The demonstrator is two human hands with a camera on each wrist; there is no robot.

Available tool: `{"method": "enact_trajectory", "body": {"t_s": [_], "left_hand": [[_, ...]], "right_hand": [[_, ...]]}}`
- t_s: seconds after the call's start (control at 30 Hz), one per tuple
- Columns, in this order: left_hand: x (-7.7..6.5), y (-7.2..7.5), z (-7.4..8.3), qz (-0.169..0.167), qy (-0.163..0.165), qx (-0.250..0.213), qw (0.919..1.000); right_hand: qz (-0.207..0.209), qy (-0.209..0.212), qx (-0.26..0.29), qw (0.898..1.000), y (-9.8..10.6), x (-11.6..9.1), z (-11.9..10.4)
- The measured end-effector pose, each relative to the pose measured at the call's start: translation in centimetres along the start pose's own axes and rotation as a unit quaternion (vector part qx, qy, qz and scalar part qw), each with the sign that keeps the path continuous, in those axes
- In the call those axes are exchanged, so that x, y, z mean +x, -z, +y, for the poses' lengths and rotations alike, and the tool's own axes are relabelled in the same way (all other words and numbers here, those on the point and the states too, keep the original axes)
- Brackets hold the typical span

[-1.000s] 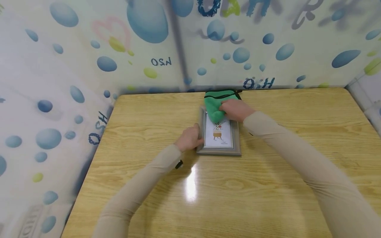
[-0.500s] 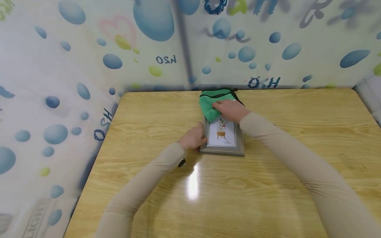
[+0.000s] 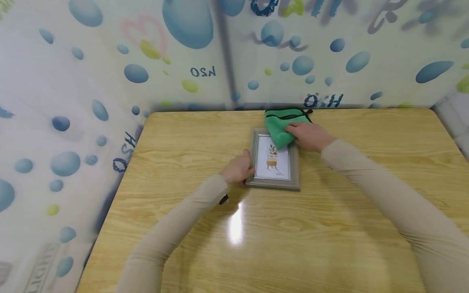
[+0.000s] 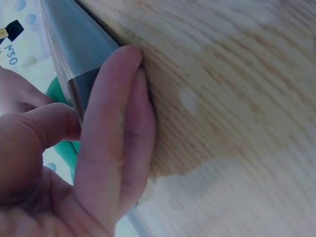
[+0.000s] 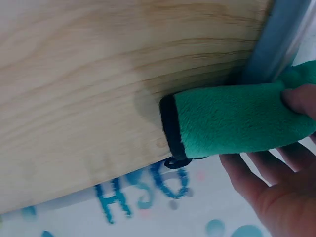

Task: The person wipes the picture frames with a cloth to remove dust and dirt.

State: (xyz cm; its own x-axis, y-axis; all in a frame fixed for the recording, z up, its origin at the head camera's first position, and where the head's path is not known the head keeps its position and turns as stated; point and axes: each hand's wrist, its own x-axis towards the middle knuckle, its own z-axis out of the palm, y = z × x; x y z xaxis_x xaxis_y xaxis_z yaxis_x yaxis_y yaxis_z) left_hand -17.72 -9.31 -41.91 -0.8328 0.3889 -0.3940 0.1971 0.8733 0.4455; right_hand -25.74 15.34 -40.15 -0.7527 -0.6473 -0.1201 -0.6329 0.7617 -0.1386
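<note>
A grey picture frame (image 3: 272,186) lies face up on the wooden table, showing a printed potted plant. My left hand (image 3: 237,167) grips its left side; in the left wrist view the thumb is over the face and the fingers (image 4: 106,133) lie along the outer edge of the frame (image 4: 89,39). With my right hand (image 3: 309,135) I hold a green cloth (image 3: 279,129) with black edging over the frame's top right part. The right wrist view shows the cloth (image 5: 227,121) folded between thumb and fingers (image 5: 239,177), beside the frame's edge (image 5: 276,39).
The wooden table (image 3: 190,138) meets a wall (image 3: 242,53) printed with blue drops and letters just behind the cloth. Another wall stands along the table's left edge. Light glares off the tabletop below the frame.
My right hand has slid the green cloth to the right across the top of the picture frame, uncovering its top left corner. The left hand keeps its grip on the left side.
</note>
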Motion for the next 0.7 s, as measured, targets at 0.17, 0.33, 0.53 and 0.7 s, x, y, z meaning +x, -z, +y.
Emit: {"method": "enact_trajectory", "body": {"t_s": [0.17,0.33,0.53,0.7], "left_hand": [[0.0,0.0,0.1,0.007,0.000,0.015,0.9999],[0.0,0.3,0.1,0.015,-0.007,0.037,0.9992],[-0.1,0.7,0.0,0.012,0.012,0.069,0.9974],[0.1,0.7,0.1,0.008,0.030,0.076,0.9966]], "right_hand": [[0.002,-0.006,0.008,1.000,0.1,-0.8,0.4],[0.004,-0.013,0.001,1.000,-0.2,0.2,-0.2],[0.011,0.000,0.000,1.000,0.0,2.0,-2.0],[0.002,0.003,0.002,1.000,0.3,3.6,-3.7]]}}
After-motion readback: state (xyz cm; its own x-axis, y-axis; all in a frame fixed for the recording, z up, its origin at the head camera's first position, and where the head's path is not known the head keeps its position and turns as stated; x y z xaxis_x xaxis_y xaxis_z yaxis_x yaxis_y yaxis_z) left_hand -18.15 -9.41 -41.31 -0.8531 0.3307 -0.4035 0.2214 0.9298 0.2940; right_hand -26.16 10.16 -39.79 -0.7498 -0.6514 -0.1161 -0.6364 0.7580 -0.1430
